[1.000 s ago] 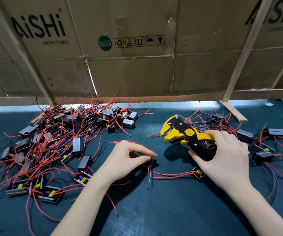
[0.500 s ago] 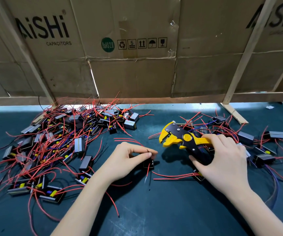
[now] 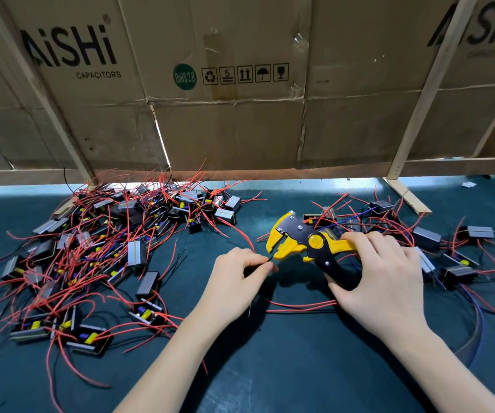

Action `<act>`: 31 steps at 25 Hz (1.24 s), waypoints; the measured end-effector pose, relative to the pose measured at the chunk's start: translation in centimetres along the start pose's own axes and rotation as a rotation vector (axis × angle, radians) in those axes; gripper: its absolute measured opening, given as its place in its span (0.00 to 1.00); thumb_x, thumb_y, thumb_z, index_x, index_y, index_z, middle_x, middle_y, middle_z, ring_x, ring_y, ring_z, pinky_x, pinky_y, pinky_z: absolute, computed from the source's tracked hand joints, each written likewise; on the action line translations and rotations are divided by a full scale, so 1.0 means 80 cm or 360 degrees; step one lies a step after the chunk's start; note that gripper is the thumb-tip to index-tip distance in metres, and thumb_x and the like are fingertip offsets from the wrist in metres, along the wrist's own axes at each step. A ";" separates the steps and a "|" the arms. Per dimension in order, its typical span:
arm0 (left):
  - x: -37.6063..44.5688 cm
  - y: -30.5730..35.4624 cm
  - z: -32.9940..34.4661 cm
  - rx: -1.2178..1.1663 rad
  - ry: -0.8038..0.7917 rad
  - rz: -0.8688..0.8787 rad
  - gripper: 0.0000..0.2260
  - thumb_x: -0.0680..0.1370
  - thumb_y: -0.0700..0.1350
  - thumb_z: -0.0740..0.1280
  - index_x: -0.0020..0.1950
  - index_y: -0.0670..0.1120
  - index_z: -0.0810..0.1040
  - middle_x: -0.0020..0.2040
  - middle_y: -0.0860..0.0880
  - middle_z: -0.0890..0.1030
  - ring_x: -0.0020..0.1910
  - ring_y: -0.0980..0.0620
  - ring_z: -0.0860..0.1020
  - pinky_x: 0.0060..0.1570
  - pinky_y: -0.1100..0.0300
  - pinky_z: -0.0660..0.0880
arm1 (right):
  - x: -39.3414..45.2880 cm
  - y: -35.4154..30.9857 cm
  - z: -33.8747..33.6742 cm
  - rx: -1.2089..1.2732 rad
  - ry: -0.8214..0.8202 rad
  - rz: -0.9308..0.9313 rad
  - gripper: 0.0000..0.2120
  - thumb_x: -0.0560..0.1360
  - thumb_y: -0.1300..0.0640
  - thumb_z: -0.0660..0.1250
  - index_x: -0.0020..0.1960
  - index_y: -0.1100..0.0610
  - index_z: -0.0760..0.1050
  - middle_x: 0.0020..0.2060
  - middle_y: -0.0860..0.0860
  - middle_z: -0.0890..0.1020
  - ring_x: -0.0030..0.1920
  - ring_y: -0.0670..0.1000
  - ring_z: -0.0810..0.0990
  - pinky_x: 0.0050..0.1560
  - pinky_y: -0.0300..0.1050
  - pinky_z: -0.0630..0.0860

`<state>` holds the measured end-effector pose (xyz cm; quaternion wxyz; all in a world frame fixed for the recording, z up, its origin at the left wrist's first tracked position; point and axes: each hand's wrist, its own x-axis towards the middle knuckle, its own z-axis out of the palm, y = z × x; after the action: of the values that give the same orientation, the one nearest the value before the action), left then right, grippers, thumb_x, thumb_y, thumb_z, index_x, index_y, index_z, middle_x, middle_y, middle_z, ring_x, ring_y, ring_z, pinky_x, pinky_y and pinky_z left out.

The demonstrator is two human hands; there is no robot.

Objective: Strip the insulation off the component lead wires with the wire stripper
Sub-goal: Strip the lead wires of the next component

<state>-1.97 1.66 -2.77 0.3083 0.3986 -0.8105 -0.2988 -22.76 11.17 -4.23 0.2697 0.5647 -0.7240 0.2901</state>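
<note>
Dark green mat: the work surface under everything listed.

Left hand: just left of the wire stripper's head, thumb and forefinger pressed together, pinching a thin black wire. The wire's tip points at the stripper's mouth; whether it has entered cannot be told.

Right hand: fingers curled round the handles of the wire stripper, thumb beneath on the black handle, fingers over the yellow one. The stripper is yellow and black, head pointing left, its mouth slightly parted.

Red wires: a pair lying on the mat just nearer than the stripper, running under the right hand.

Large pile of parts: left of the stripper, small grey and black blocks tangled in red wires.

Smaller group of parts: right of and behind the stripper, spread apart.

Cardboard wall: well behind the stripper, printed "AiSHi CAPACITORS", braced by wooden strips.
</note>
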 end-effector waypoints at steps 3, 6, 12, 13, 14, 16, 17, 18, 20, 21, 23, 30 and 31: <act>0.000 0.000 -0.001 -0.0001 -0.0001 -0.0010 0.08 0.78 0.44 0.68 0.45 0.50 0.87 0.40 0.47 0.81 0.46 0.54 0.74 0.45 0.69 0.65 | 0.002 0.000 -0.001 -0.0025 0.0027 -0.0037 0.25 0.58 0.48 0.76 0.53 0.54 0.78 0.42 0.49 0.78 0.44 0.58 0.77 0.45 0.52 0.66; -0.001 0.001 -0.002 -0.0021 -0.0018 -0.0005 0.08 0.78 0.43 0.68 0.45 0.50 0.87 0.40 0.46 0.81 0.46 0.54 0.74 0.46 0.67 0.66 | 0.002 0.002 -0.003 -0.0052 0.0033 -0.0058 0.24 0.58 0.47 0.77 0.51 0.54 0.79 0.40 0.48 0.79 0.42 0.58 0.78 0.44 0.51 0.66; 0.000 0.001 -0.004 -0.0027 -0.0047 0.0000 0.08 0.78 0.44 0.68 0.45 0.52 0.87 0.40 0.45 0.80 0.44 0.55 0.73 0.41 0.69 0.64 | 0.002 0.002 -0.005 -0.0036 0.0061 -0.0048 0.19 0.62 0.46 0.75 0.48 0.54 0.80 0.36 0.49 0.79 0.39 0.58 0.79 0.40 0.50 0.66; 0.000 0.000 -0.004 -0.0033 -0.0060 -0.0005 0.08 0.78 0.44 0.68 0.46 0.52 0.87 0.40 0.46 0.80 0.45 0.55 0.74 0.41 0.69 0.64 | 0.002 0.002 -0.006 -0.0031 0.0062 -0.0048 0.19 0.62 0.46 0.75 0.48 0.55 0.80 0.35 0.49 0.78 0.38 0.58 0.79 0.40 0.50 0.67; -0.001 0.000 -0.005 -0.0042 -0.0073 -0.0016 0.08 0.79 0.44 0.67 0.46 0.52 0.87 0.40 0.46 0.80 0.45 0.55 0.74 0.42 0.69 0.65 | 0.002 0.001 -0.007 -0.0023 0.0063 -0.0044 0.18 0.62 0.45 0.74 0.47 0.55 0.80 0.35 0.49 0.79 0.38 0.58 0.80 0.39 0.50 0.68; -0.001 -0.001 -0.005 -0.0029 -0.0101 -0.0020 0.08 0.79 0.45 0.67 0.47 0.53 0.86 0.40 0.49 0.80 0.45 0.56 0.73 0.42 0.70 0.65 | 0.003 -0.001 -0.008 0.0002 0.0059 -0.0022 0.17 0.62 0.45 0.75 0.45 0.54 0.81 0.33 0.49 0.79 0.36 0.58 0.80 0.36 0.49 0.70; -0.001 -0.002 -0.006 -0.0004 -0.0119 -0.0011 0.08 0.79 0.45 0.67 0.48 0.53 0.86 0.40 0.51 0.80 0.45 0.57 0.73 0.42 0.70 0.64 | 0.002 -0.002 -0.008 0.0020 0.0054 0.0010 0.17 0.61 0.46 0.78 0.44 0.54 0.81 0.32 0.49 0.79 0.34 0.58 0.80 0.34 0.47 0.72; -0.001 -0.002 -0.008 0.0017 -0.0157 -0.0006 0.09 0.80 0.44 0.66 0.49 0.52 0.86 0.40 0.53 0.80 0.45 0.57 0.74 0.43 0.70 0.65 | 0.001 -0.003 -0.008 0.0044 0.0048 0.0057 0.16 0.60 0.48 0.81 0.43 0.54 0.82 0.31 0.49 0.79 0.33 0.58 0.81 0.31 0.46 0.73; 0.003 -0.006 -0.019 -0.0146 -0.0341 -0.0038 0.11 0.81 0.41 0.62 0.56 0.49 0.83 0.40 0.54 0.82 0.44 0.57 0.77 0.48 0.66 0.69 | 0.001 -0.005 -0.008 0.0066 0.0036 0.0138 0.17 0.56 0.50 0.83 0.41 0.52 0.82 0.30 0.49 0.80 0.31 0.58 0.81 0.29 0.44 0.73; 0.004 -0.009 -0.028 -0.0338 -0.0466 -0.0080 0.12 0.79 0.40 0.61 0.59 0.48 0.80 0.42 0.53 0.83 0.45 0.55 0.79 0.50 0.63 0.71 | 0.000 -0.005 -0.007 0.0040 0.0025 0.0160 0.18 0.56 0.49 0.83 0.42 0.52 0.82 0.31 0.49 0.80 0.32 0.58 0.81 0.30 0.45 0.73; 0.004 -0.018 -0.044 -0.0632 -0.0678 -0.0105 0.17 0.73 0.37 0.60 0.62 0.46 0.72 0.50 0.50 0.85 0.53 0.51 0.80 0.56 0.57 0.72 | 0.000 -0.002 -0.004 -0.0066 -0.0026 0.0174 0.22 0.58 0.45 0.81 0.46 0.54 0.80 0.35 0.51 0.80 0.37 0.60 0.80 0.35 0.48 0.73; 0.004 -0.028 -0.041 -0.0249 -0.0558 0.0285 0.06 0.75 0.40 0.74 0.51 0.46 0.86 0.52 0.54 0.85 0.57 0.58 0.80 0.61 0.60 0.73 | 0.005 0.015 -0.002 -0.0071 0.0004 0.0321 0.25 0.62 0.42 0.79 0.50 0.56 0.77 0.40 0.53 0.78 0.44 0.61 0.77 0.43 0.53 0.69; 0.004 -0.027 -0.038 -0.0260 -0.0498 0.0271 0.05 0.74 0.41 0.74 0.49 0.46 0.87 0.51 0.53 0.86 0.55 0.59 0.81 0.60 0.60 0.73 | 0.005 0.016 -0.003 -0.0063 0.0001 0.0328 0.25 0.62 0.42 0.79 0.50 0.56 0.77 0.39 0.53 0.78 0.44 0.61 0.77 0.43 0.53 0.69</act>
<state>1.13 -0.43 -2.37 0.2341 0.2509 -0.8523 -0.3948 -24.08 11.31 -3.93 0.2498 0.4817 -0.7838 0.3020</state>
